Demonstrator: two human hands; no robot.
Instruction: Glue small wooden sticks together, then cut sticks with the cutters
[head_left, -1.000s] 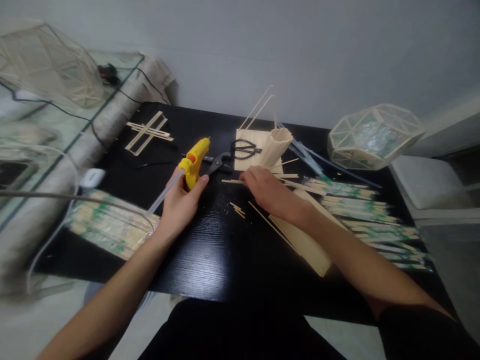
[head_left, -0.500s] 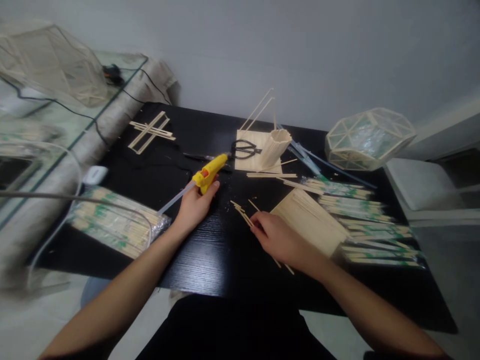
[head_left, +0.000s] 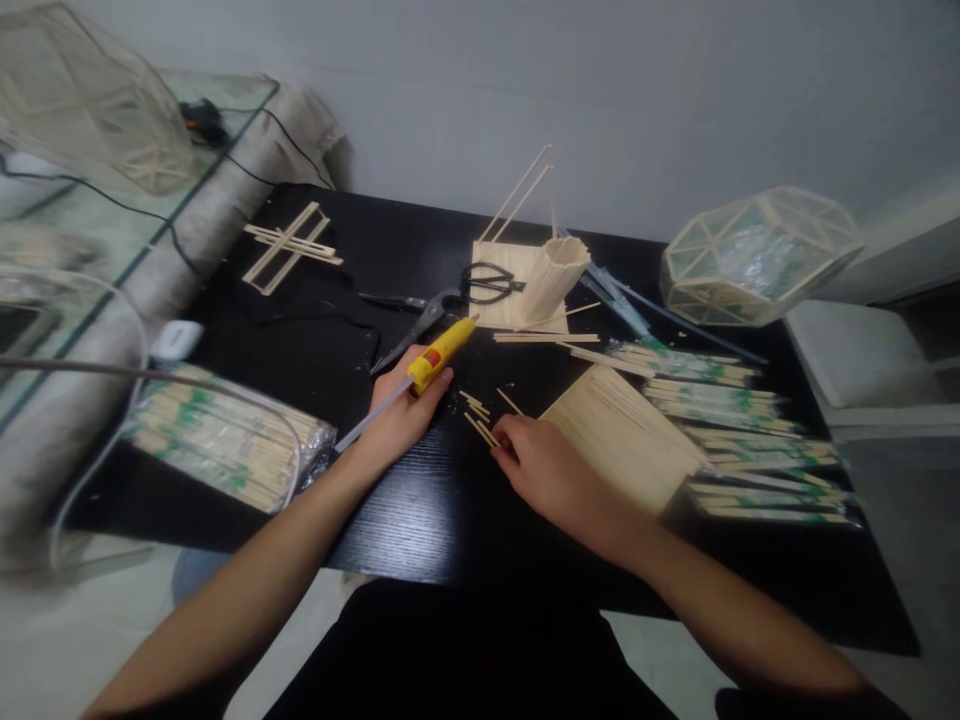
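Note:
My left hand point(head_left: 405, 405) is closed around a yellow hot glue gun point(head_left: 444, 355), its nozzle pointing up and right. A translucent glue stick point(head_left: 375, 412) juts out of the gun's rear, over my wrist. My right hand point(head_left: 544, 465) is low over the table, thumb and fingers pinched at the end of a short wooden stick point(head_left: 480, 430). Other short stick pieces point(head_left: 472, 403) lie just beyond the fingertips. A thin stick point(head_left: 510, 402) pokes out above the knuckles. Beside this hand rests a flat panel of joined sticks point(head_left: 622, 440).
Black-handled scissors point(head_left: 491, 283) lie on a stick base point(head_left: 487, 318) with a round stick cup point(head_left: 553, 280). Grey-handled pliers point(head_left: 424, 328) lie behind the glue gun. Bagged sticks point(head_left: 225, 435) are at left, more packs point(head_left: 720, 400) at right. A polyhedral stick frame point(head_left: 761, 255) stands back right.
The glue gun has moved right and tilted more, uncovering the grey-handled pliers. My right hand stays by the short sticks; two stick ends below it no longer show. The view has shifted slightly.

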